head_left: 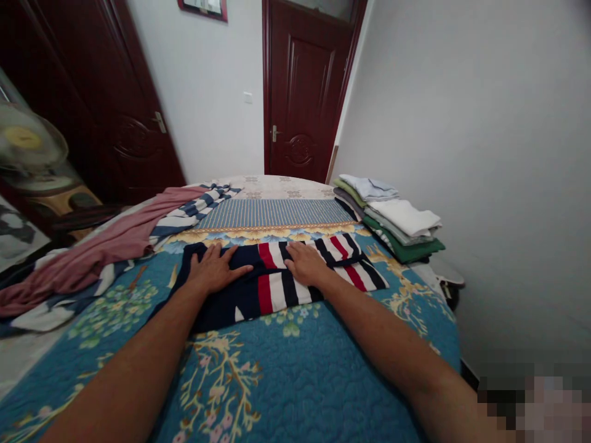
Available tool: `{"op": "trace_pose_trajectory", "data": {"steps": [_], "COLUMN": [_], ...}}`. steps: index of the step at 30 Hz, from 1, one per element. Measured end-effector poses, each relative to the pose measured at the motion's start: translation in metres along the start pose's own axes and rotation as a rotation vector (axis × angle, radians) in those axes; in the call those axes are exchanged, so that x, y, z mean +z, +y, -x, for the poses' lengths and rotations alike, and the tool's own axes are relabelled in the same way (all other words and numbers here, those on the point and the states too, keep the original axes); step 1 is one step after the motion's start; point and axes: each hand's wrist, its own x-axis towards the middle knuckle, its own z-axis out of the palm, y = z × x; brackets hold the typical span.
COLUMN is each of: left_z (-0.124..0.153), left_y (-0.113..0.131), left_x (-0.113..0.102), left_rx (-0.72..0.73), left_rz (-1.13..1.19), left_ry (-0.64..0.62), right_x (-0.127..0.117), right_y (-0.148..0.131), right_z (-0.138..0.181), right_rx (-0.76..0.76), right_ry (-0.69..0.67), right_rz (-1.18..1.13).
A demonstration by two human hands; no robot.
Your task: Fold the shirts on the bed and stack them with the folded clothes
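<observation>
A striped garment [272,289] in navy, white and red lies partly folded on the blue floral bedspread [286,375]. My left hand [215,269] rests flat on its dark navy part at the left, fingers stretched out. My right hand [305,263] lies flat on the striped middle part, fingers spread and pointing left. Neither hand grips the cloth; both press down on it.
A stack of folded clothes [392,218] in white, green and grey sits at the bed's right edge by the wall. A pink cloth [106,246] and a blue-and-white striped one [194,209] lie loose at the left. A fan [28,141] stands at far left; two dark red doors behind.
</observation>
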Motion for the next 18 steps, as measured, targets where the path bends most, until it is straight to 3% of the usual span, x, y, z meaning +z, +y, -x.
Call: {"op": "trace_pose_trajectory", "data": {"steps": [3,6,12,18], "left_z": [-0.001,0.001,0.014,0.023], "left_y": [0.000,0.001,-0.004,-0.010], "left_x": [0.001,-0.001,-0.005,-0.003], "left_rx": [-0.057,-0.107,-0.288,-0.331], "left_rz": [0.005,0.018,0.039,0.041], "left_ry": [0.000,-0.005,0.008,-0.016], "right_x": [0.009,0.005,-0.022,-0.029], "right_y": [0.002,0.020,0.079,0.145], "right_z": [-0.005,0.000,0.028,0.049], "right_rx": [0.103,0.170,0.387,0.594], "right_ry": [-0.070,-0.051,-0.053,-0.074], "right_rz": [-0.002,0.001,0.138,0.164]}}
